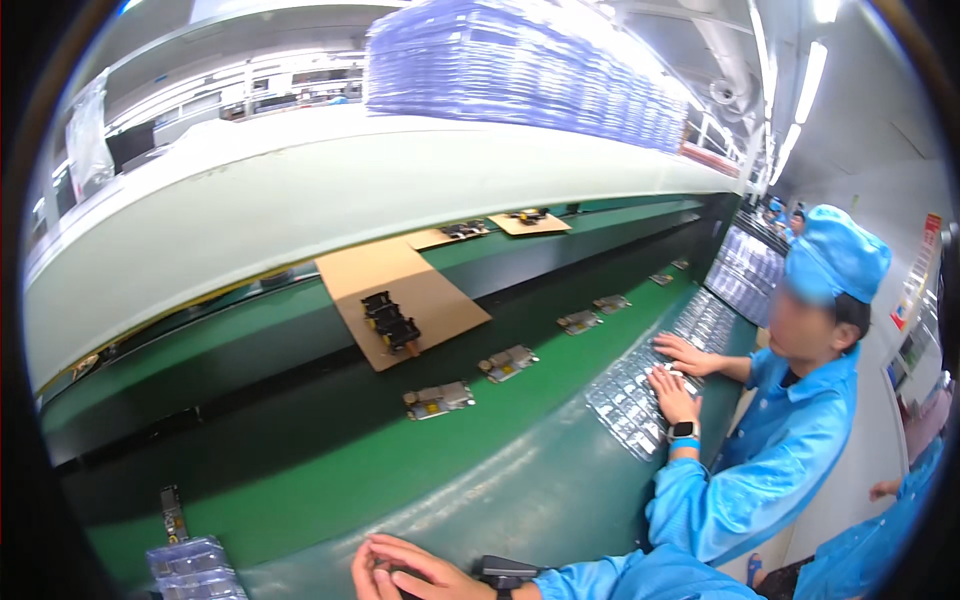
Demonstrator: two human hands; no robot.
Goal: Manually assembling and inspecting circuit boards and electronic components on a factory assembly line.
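My right hand (420, 572) reaches in at the lower edge, over the near side of the green work surface. Its fingers curl downward around something dark that the picture's edge mostly cuts off. Close to that wrist is a black object (508, 566), only partly seen. My left hand cannot be made out. To the left of my right hand lies a stack of clear plastic trays (195, 568), with a narrow circuit board (173, 515) just beyond it. Ahead, a circuit board with metal shields (440, 400) rests on the green belt (330, 470), and a similar board (508, 363) lies farther along.
A co-worker in blue (770, 430) sits at the right, both hands on a clear compartment tray (630, 410). Black parts (390, 322) lie on a cardboard sheet (440, 295) behind the belt. Above runs a white shelf (300, 170) bearing stacked clear trays (500, 75).
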